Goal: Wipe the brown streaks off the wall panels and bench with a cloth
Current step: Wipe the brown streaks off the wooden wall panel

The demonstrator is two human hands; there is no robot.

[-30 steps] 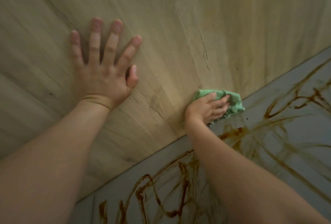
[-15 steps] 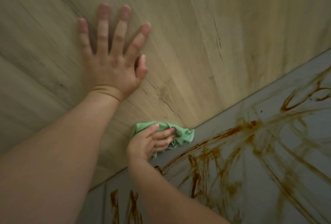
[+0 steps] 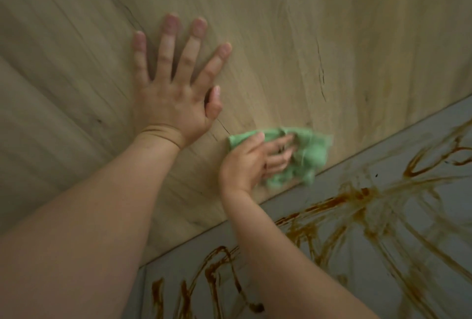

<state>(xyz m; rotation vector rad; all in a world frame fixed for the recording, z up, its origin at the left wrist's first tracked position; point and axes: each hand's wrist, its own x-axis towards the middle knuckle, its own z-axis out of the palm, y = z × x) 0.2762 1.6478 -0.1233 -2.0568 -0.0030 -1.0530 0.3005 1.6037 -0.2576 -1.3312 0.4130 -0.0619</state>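
My right hand (image 3: 249, 163) presses a green cloth (image 3: 307, 151) flat against the light wood wall panel (image 3: 332, 38), just above the seam with the grey surface (image 3: 434, 145). Its fingers lie stretched over the cloth and are blurred by motion. My left hand (image 3: 173, 104) rests flat on the wood panel, up and to the left of the cloth, fingers spread. Thick brown streaks (image 3: 332, 204) cross the grey surface below the seam. More brown streaks (image 3: 219, 272) lie near the bottom edge. A faint yellowish smear (image 3: 390, 84) shows on the wood panel at the right.
The wood panel carries dark grain cracks (image 3: 321, 76) right of my left hand. Both forearms reach in from the lower left and the bottom. A narrow joint (image 3: 141, 290) splits the grey surface at the lower left.
My right hand swept the cloth left along the seam, then back right to below my left thumb. Its fingers now lie straighter on the cloth. My left hand stayed planted on the panel.
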